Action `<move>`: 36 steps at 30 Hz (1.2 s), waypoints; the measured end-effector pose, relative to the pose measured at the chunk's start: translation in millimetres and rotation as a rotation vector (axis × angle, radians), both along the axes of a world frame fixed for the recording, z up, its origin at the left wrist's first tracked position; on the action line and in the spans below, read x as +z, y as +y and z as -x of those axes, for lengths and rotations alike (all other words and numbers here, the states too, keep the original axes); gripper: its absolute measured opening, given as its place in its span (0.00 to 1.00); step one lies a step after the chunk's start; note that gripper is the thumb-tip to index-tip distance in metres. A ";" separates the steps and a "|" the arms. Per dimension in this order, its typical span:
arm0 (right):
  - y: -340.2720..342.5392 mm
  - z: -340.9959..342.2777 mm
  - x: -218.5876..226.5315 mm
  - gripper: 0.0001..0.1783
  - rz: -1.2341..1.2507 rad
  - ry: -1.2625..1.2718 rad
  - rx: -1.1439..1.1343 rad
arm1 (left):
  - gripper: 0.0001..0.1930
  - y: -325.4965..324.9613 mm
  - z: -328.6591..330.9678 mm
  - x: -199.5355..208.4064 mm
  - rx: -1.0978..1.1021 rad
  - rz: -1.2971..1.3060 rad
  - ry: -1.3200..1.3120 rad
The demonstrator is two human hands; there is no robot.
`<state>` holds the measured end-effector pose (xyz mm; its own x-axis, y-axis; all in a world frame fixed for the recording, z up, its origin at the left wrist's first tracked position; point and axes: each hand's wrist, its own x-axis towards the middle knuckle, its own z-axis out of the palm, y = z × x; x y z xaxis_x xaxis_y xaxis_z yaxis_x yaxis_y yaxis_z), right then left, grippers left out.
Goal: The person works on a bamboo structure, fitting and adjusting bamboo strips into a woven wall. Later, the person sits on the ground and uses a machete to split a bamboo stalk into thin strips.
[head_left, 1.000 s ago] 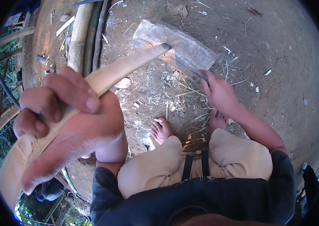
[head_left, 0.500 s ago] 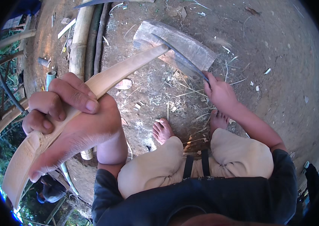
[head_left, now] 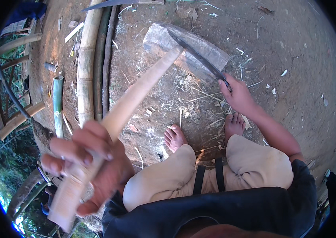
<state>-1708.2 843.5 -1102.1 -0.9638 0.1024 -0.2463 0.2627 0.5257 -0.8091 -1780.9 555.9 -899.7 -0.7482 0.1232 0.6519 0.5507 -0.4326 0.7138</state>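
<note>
My left hand [head_left: 114,168], partly blurred, is wrapped round a long, pale bamboo strip [head_left: 142,89]. The strip's wide near end sticks out past my fingers at the lower left; its narrow far end points to a weathered wooden block [head_left: 213,51] on the ground. In my right hand [head_left: 237,95] is a knife with a long, dark, slightly curved blade [head_left: 201,59], gripped at its near end. The blade lies across the view over the block, beside the strip's tip. Whether blade and strip touch, I cannot tell.
Bamboo poles [head_left: 85,75] and a short green bamboo tube [head_left: 58,105] lie on the left. At the top edge is another long blade [head_left: 112,3]. Shavings and scraps litter the dirt near my bare feet [head_left: 174,138]. A wooden frame [head_left: 19,119] stands far left.
My left hand has swung right and toward me, turning the strip so it points more steeply away. My right hand keeps the knife in nearly the same place.
</note>
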 end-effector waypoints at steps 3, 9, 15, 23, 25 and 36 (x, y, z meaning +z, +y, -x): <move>-4.3 -0.9 2.1 0.17 -0.003 0.046 -0.011 | 0.30 14.1 -25.7 0.4 0.225 -0.007 0.111; -4.0 -13.9 0.3 0.23 0.004 0.162 0.004 | 0.15 24.0 -39.3 -11.5 0.302 0.046 0.343; -11.1 -25.1 43.1 0.29 -0.027 0.375 0.318 | 0.08 45.6 -51.0 -13.9 0.440 -0.006 0.322; -31.2 -25.0 66.4 0.39 0.018 0.738 0.614 | 0.06 52.1 -34.0 -14.2 0.591 -0.100 0.330; -32.7 -24.8 58.7 0.35 0.089 0.521 0.498 | 0.06 45.8 -30.3 -9.4 0.574 -0.065 0.308; -41.7 -10.7 45.0 0.40 0.155 0.387 0.372 | 0.06 36.0 -17.1 1.1 0.678 -0.140 0.195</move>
<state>-1697.4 801.7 -1057.1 -0.9511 -0.2711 0.1479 -0.2497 0.3934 -0.8848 -1763.7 592.0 -898.6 -0.4987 -0.4220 0.7571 0.8425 -0.0308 0.5378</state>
